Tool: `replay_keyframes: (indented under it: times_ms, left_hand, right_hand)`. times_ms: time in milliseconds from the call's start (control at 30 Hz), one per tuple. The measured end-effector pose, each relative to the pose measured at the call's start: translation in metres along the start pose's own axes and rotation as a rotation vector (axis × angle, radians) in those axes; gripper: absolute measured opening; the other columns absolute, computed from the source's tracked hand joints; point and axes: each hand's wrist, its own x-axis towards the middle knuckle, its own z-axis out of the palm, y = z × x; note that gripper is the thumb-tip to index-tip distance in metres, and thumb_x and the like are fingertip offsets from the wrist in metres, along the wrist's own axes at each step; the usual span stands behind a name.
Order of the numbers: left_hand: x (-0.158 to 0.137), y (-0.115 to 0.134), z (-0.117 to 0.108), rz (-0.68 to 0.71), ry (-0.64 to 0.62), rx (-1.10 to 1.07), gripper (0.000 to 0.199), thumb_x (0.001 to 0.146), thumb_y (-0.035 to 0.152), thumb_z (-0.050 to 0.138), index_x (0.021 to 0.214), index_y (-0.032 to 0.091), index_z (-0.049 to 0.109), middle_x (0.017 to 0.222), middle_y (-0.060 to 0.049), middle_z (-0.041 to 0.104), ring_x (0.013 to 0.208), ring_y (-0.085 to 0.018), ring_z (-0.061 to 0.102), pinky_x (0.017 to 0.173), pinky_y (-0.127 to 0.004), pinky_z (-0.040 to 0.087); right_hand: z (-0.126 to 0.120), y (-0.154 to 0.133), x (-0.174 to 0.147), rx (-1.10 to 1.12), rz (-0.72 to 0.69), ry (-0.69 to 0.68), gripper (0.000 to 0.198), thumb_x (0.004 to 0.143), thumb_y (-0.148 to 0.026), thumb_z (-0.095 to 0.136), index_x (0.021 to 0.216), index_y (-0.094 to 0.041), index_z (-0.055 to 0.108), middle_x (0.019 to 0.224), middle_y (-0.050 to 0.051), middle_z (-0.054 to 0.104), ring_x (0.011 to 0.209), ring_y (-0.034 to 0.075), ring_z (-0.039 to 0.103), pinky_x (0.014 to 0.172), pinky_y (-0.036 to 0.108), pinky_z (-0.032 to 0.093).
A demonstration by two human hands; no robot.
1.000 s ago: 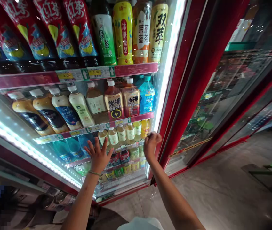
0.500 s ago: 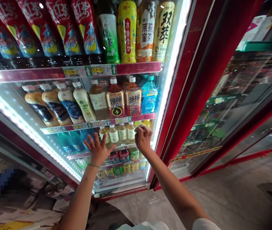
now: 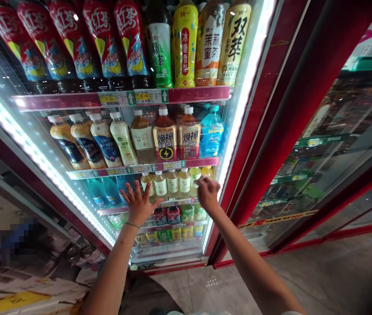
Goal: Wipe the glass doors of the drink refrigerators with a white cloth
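Observation:
My left hand (image 3: 140, 205) is open, fingers spread, palm toward the glass door of a lit drinks cooler; whether it touches the glass I cannot tell. Behind it stand blue bottles (image 3: 110, 191) and pale-yellow bottles (image 3: 160, 183) on the third shelf. To the right, my right hand (image 3: 209, 194) is closed, with a small white piece like tissue (image 3: 200, 180) showing at its fingers. That hand is in front of the right end of the same shelf, near the bright light strip (image 3: 238, 118). Much of the white piece is hidden by the fingers.
Red-labelled tea bottles (image 3: 102, 43) line the top shelf, and milk-tea bottles (image 3: 102, 140) the second. A red door frame (image 3: 291, 118) slants along the right, beside another glass-fronted cooler. Below is a grey tiled floor (image 3: 202, 284). Stacked goods (image 3: 12, 297) lie at the lower left.
The view has shifted, so the cooler sits farther right in the picture. My right hand has moved right with the white piece. My left hand stays spread, slightly farther right.

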Motion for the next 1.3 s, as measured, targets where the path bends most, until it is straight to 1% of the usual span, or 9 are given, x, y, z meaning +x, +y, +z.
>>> replay_keyframes:
  times_ms: [133,300,400,533,633,867,1000,1133,1300]
  left_hand:
    - [-0.001,-0.002,0.003,0.064,0.035,0.057,0.101,0.08,0.066,0.076,0.162,0.027,0.033,0.174,-0.02,0.002,0.155,-0.047,-0.023,0.118,-0.081,-0.003]
    - [-0.003,-0.005,0.003,0.073,0.025,0.086,0.101,0.079,0.059,0.08,0.163,0.03,0.03,0.175,-0.017,-0.001,0.155,-0.048,-0.02,0.118,-0.081,-0.001]
    - [-0.004,-0.007,0.003,0.082,0.029,0.089,0.098,0.08,0.059,0.079,0.162,0.031,0.032,0.175,-0.017,0.002,0.156,-0.047,-0.02,0.119,-0.081,0.0]
    - [-0.003,-0.006,0.005,0.125,0.089,0.094,0.103,0.079,0.061,0.079,0.163,0.03,0.029,0.174,-0.018,0.001,0.155,-0.048,-0.021,0.117,-0.082,0.0]
    - [-0.003,-0.005,0.006,0.133,0.112,0.09,0.106,0.077,0.061,0.081,0.164,0.03,0.028,0.174,-0.018,-0.001,0.156,-0.048,-0.019,0.117,-0.082,0.001]
    - [-0.006,-0.009,0.002,0.147,0.059,0.109,0.101,0.077,0.056,0.083,0.161,0.031,0.034,0.175,-0.015,0.0,0.156,-0.047,-0.02,0.119,-0.08,-0.001]
    - [-0.006,-0.009,0.001,0.143,0.052,0.116,0.098,0.079,0.06,0.08,0.161,0.032,0.035,0.175,-0.015,0.002,0.156,-0.047,-0.02,0.119,-0.08,-0.001]
    - [-0.005,-0.004,0.002,0.133,0.056,0.108,0.093,0.078,0.059,0.081,0.159,0.033,0.04,0.174,-0.015,0.014,0.158,-0.047,-0.015,0.12,-0.08,0.001]
    - [-0.006,-0.003,-0.019,0.136,0.03,0.106,0.086,0.084,0.043,0.079,0.16,0.036,0.037,0.17,-0.011,0.031,0.16,-0.043,0.011,0.127,-0.07,0.01]
  right_hand:
    - [0.013,0.005,0.055,-0.061,0.288,0.231,0.039,0.099,-0.013,0.048,0.134,-0.026,0.059,0.134,0.013,0.054,0.128,0.029,0.05,0.107,0.053,0.041]
    - [0.037,-0.059,0.015,0.031,-0.208,-0.158,0.053,0.097,-0.009,0.047,0.143,-0.033,0.057,0.147,0.003,0.058,0.147,0.028,0.042,0.121,0.05,0.041]
    - [0.018,-0.053,-0.039,0.073,-0.353,-0.284,0.054,0.096,-0.008,0.048,0.141,-0.034,0.06,0.147,-0.002,0.061,0.151,0.023,0.041,0.126,0.044,0.038]
    - [-0.005,-0.001,-0.049,-0.001,-0.124,-0.169,0.063,0.095,-0.006,0.048,0.152,-0.032,0.05,0.164,0.005,0.042,0.161,0.031,0.018,0.127,0.065,0.028]
    - [0.011,-0.003,-0.023,-0.056,0.164,-0.049,0.07,0.096,-0.01,0.046,0.161,-0.034,0.036,0.174,0.006,0.02,0.161,0.039,0.006,0.122,0.078,0.021]
    - [0.039,-0.075,-0.062,0.054,-0.242,-0.313,0.061,0.095,-0.014,0.056,0.151,-0.035,0.051,0.167,-0.003,0.037,0.162,0.031,0.014,0.13,0.06,0.024]
    - [0.018,-0.049,-0.084,0.023,-0.089,-0.28,0.068,0.095,-0.008,0.051,0.157,-0.035,0.042,0.171,0.0,0.03,0.162,0.03,0.013,0.129,0.063,0.025]
    - [0.029,-0.048,-0.038,0.003,0.228,-0.056,0.071,0.097,-0.006,0.042,0.161,-0.035,0.036,0.174,0.005,0.02,0.162,0.036,0.007,0.124,0.074,0.021]
    - [0.069,-0.111,-0.016,0.021,0.027,-0.078,0.067,0.093,-0.005,0.048,0.153,-0.035,0.049,0.173,0.001,0.023,0.162,0.035,0.009,0.126,0.072,0.018]
